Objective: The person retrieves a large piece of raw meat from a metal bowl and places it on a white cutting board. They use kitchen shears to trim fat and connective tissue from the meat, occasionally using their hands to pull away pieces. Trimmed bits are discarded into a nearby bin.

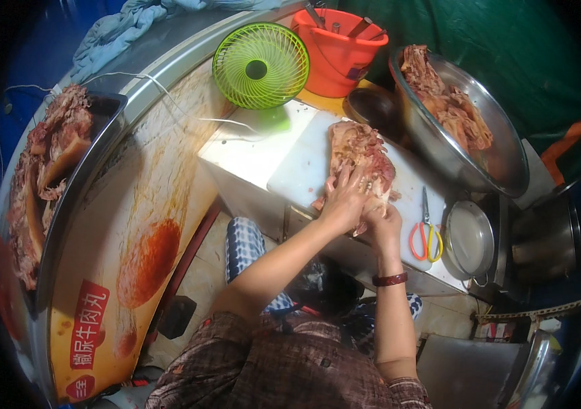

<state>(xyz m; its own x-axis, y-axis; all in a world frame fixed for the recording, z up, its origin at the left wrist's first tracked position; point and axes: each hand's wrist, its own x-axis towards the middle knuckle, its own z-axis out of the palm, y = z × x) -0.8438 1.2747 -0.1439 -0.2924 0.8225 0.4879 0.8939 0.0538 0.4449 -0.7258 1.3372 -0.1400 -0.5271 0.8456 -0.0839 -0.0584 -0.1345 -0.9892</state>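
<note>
A large piece of bony meat (359, 143) lies on a white cutting board (295, 171). My left hand (344, 204) rests on its lower left part with fingers spread across it. At its near end, my right hand (383, 225), a dark red bracelet on the wrist, has its fingers closed on a pale part of the meat. Scissors (426, 230) with one red and one yellow handle lie on the board to the right of my right hand, their blades pointing away from me and together.
A steel basin (505, 168) holding more meat (451, 110) stands at back right, near a small metal pan (470, 237). Beyond the board are a green fan (261, 66), a red bucket (339, 61) with tools and a dark bowl (372, 106). Far left, a metal tray (73, 189) holds meat.
</note>
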